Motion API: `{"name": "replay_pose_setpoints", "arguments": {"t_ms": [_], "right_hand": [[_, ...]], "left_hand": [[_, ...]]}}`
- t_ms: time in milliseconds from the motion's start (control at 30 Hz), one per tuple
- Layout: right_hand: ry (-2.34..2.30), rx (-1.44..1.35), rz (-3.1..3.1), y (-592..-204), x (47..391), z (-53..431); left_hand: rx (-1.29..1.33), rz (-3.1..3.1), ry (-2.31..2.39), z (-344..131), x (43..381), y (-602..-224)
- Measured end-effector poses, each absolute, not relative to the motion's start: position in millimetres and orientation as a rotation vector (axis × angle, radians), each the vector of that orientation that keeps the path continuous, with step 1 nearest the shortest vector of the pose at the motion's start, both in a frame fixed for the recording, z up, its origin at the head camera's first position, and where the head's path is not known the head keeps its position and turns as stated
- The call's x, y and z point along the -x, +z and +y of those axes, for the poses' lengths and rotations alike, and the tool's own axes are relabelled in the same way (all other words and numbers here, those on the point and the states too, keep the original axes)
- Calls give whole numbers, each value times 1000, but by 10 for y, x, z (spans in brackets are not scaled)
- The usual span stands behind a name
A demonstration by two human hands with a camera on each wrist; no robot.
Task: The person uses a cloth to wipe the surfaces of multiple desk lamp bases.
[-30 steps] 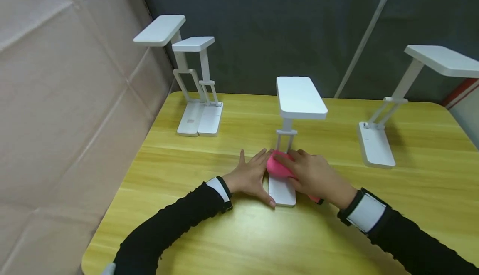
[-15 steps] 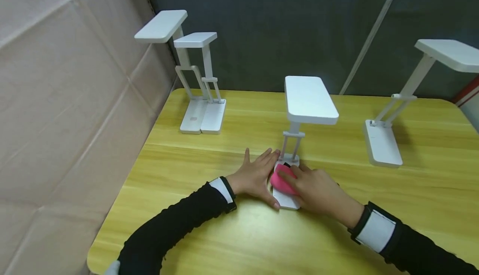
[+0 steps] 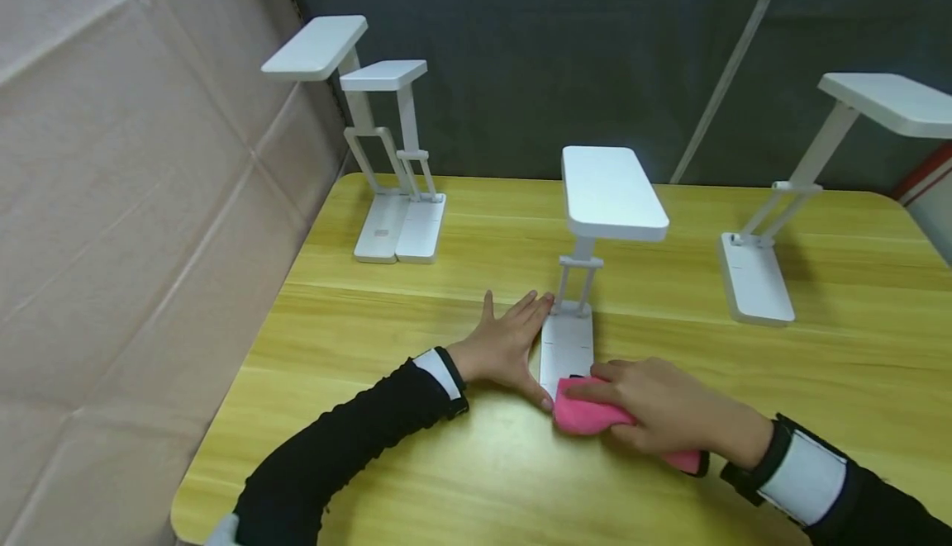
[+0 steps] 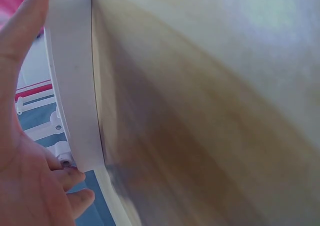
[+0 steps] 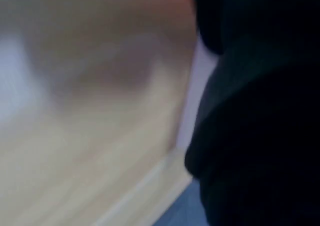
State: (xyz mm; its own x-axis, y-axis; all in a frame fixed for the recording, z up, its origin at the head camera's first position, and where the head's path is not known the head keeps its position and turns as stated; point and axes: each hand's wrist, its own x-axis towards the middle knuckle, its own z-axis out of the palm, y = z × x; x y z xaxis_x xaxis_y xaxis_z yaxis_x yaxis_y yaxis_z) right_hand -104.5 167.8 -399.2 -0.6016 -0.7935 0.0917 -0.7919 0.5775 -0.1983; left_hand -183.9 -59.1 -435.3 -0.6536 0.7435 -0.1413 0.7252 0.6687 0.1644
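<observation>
A white desk lamp (image 3: 616,192) with a raised rectangular head stands at mid-table. My left hand (image 3: 502,349), fingers spread, rests against the left side of its base (image 3: 567,344). In the left wrist view, the thumb lies along the white base edge (image 4: 75,80) and the fingertips touch near the hinge end. My right hand (image 3: 669,404) holds a pink cloth (image 3: 586,415) with black trim over the base's near right corner; part of the cloth trails out below the palm. Dark fabric (image 5: 270,136) fills much of the blurred right wrist view.
Two white desk lamps, one taller (image 3: 320,46) and one shorter (image 3: 385,75), stand side by side at the back left. Another white lamp (image 3: 759,282) stands at the right. A pale panelled wall (image 3: 134,240) borders the table's left; a dark curtain (image 3: 521,59) hangs behind.
My right hand and the pink cloth have moved toward me along the lamp's base, from the hinge end to the near end. My left hand keeps its place against the base.
</observation>
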Motion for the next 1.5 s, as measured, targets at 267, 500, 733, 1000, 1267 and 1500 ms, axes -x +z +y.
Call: {"name": "replay_pose_setpoints", "arguments": {"t_ms": [267,500,733,1000,1267,1500], "right_hand": [[-132,1394,3097,-4003,1459,1782],[-310,1191,3077,-4230,1407,1809],[-558,1111,2896,-4195,1104,1821],[-735,1145,2657,-4097,876,1818],[-502,1155,2970,-3927,1242,1667],[261,1255,3232,-4087,1392,1353]], "left_hand": [[-1185,2663,212,-602,1850,-4335],[-1172,2651,243,-610,1838,-4332],[-1157,2664,202,-588,1839,-4315],[-1152,2640,228,-586,1824,-4309],[-1162,2612,322,-549,1848,-4328],[-1118,2601,378,-611,1838,-4355]]}}
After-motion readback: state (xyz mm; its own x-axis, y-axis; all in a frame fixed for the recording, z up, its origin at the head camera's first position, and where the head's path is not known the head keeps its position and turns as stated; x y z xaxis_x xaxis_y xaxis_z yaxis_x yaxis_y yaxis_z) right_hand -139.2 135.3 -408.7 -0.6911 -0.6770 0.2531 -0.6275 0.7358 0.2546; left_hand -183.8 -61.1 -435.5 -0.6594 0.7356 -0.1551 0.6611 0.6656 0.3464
